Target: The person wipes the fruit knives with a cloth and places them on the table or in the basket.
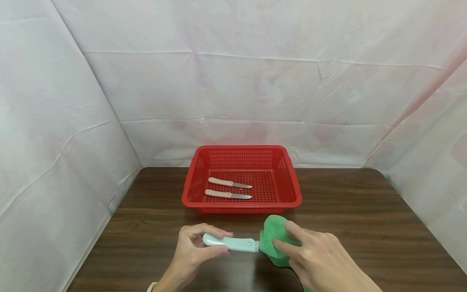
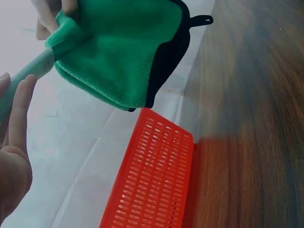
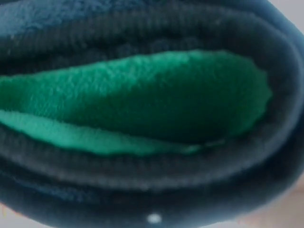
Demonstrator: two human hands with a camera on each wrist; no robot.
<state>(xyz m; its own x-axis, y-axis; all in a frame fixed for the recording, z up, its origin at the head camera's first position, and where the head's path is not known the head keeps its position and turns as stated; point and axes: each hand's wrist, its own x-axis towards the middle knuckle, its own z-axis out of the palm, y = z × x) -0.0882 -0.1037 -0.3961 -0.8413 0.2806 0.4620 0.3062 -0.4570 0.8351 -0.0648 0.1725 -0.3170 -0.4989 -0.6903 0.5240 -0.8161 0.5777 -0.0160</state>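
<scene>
My left hand grips a knife with a pale mint handle by its rear end, thumb below and fingers above. The handle points right, and most of its blade is hidden inside a folded green cloth. My right hand pinches that cloth around the blade. In the left wrist view the green cloth hangs down, with a dark trim and a small loop, and the blade's base enters its fold. The cloth's dark edge fills the right wrist view.
Just beyond my hands stands a red plastic basket with perforated sides. Two knives with pale pinkish handles, an upper one and a lower one, lie inside it. The dark wooden table backs onto white sheeting.
</scene>
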